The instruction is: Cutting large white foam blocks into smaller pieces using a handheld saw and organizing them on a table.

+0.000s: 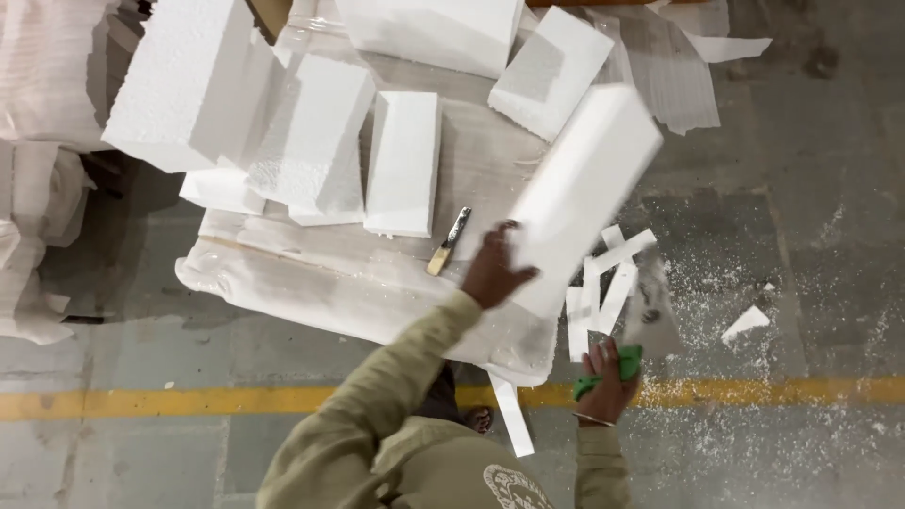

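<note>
My left hand [495, 273] grips the lower end of a long white foam block [584, 188], which is lifted and tilted up to the right, blurred by motion. My right hand [608, 377] is lower, closed on the green handle of a saw [622, 363] whose grey blade [652, 316] points up over the floor. Several thin cut foam strips [603, 283] lie between the two hands at the edge of a plastic-wrapped foam slab [311, 283] serving as a work surface.
Several white foam blocks [403, 160] lie on the slab, and a wooden-handled knife [448, 242] rests near my left hand. Foam crumbs [726, 283] and scraps litter the grey floor at right. A yellow line [141, 402] crosses the floor. Wrapped bundles [38, 188] stand at left.
</note>
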